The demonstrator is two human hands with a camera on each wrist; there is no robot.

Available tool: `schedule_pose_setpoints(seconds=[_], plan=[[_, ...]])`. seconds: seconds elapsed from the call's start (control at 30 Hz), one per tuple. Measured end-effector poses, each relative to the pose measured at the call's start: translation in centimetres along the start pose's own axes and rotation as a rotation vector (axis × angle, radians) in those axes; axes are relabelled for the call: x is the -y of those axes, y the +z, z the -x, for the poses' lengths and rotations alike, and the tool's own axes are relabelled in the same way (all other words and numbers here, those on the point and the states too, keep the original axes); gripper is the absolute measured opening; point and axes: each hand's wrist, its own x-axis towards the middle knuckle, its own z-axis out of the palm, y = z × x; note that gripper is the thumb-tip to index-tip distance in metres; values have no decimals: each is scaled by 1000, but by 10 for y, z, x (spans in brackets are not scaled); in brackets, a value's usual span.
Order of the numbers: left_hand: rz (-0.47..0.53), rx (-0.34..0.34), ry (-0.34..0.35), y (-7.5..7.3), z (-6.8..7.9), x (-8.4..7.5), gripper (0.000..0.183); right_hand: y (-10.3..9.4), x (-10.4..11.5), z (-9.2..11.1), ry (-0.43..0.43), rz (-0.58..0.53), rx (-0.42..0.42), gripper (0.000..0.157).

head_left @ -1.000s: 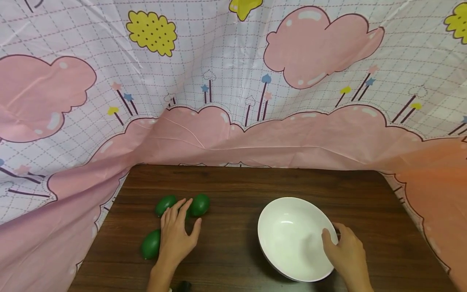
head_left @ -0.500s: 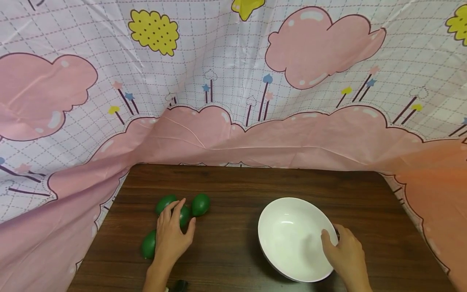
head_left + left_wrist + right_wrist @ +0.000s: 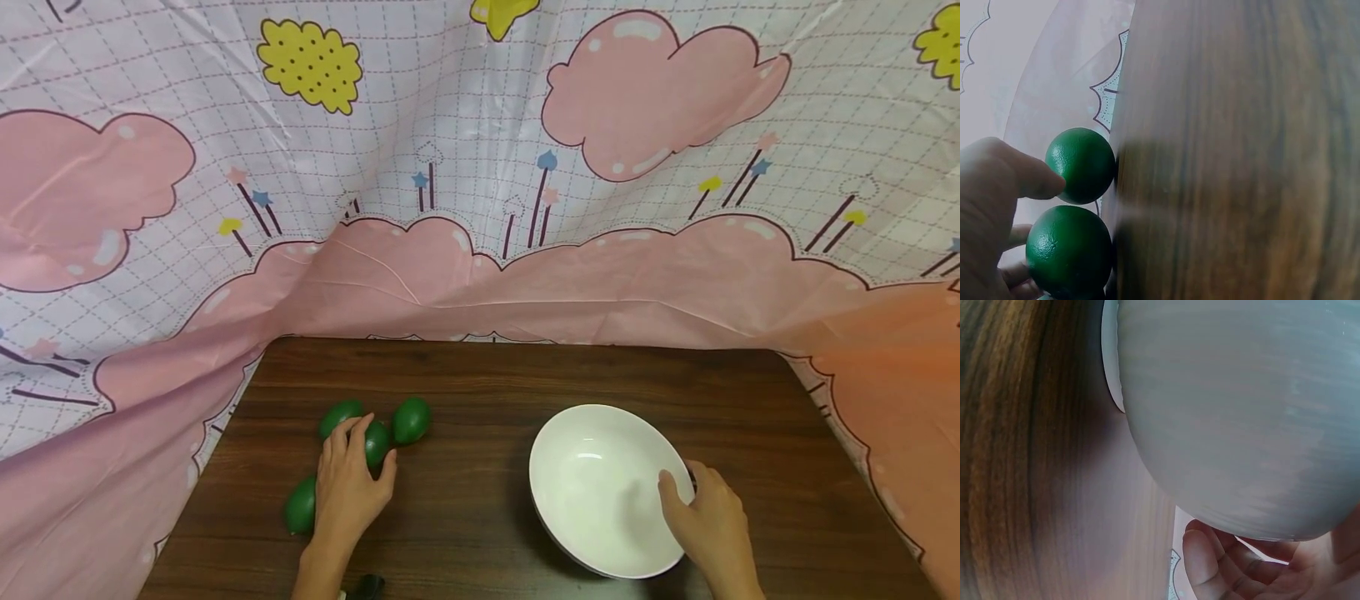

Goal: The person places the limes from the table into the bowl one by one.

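Observation:
My left hand (image 3: 351, 483) reaches over the group of dark green limes on the left side of the table. Its fingers curve loosely beside the middle lime (image 3: 377, 443), and in the left wrist view a gap shows between the thumb (image 3: 1041, 178) and the nearer lime (image 3: 1069, 251). Around the hand lie a back-left lime (image 3: 341, 417), a right lime (image 3: 411, 420) and a front-left lime (image 3: 301, 506), partly covered by the hand. My right hand (image 3: 708, 521) grips the rim of a large white bowl (image 3: 592, 500), thumb inside and fingers outside. The bowl stands tilted towards the left.
The dark wooden table (image 3: 480, 533) ends at the back against a hanging pink and white cloth (image 3: 480, 292) with cloud prints. The cloth also drapes along both sides. A small black object (image 3: 367, 587) shows beside my left wrist at the front edge.
My left hand has shifted a little left and back towards me, uncovering more of the middle lime. My right hand and the bowl stay as they were.

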Motion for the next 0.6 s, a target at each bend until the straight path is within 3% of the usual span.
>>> schedule_pose_setpoints(seconds=[0.3,0.6], plan=[[-3,70,-74,-4,-2,-3,60,0,0,0,-8,-4,10,56],[6,55,-81,-5,0,-4,61,1,-3,1,-22,-6,-10,53]])
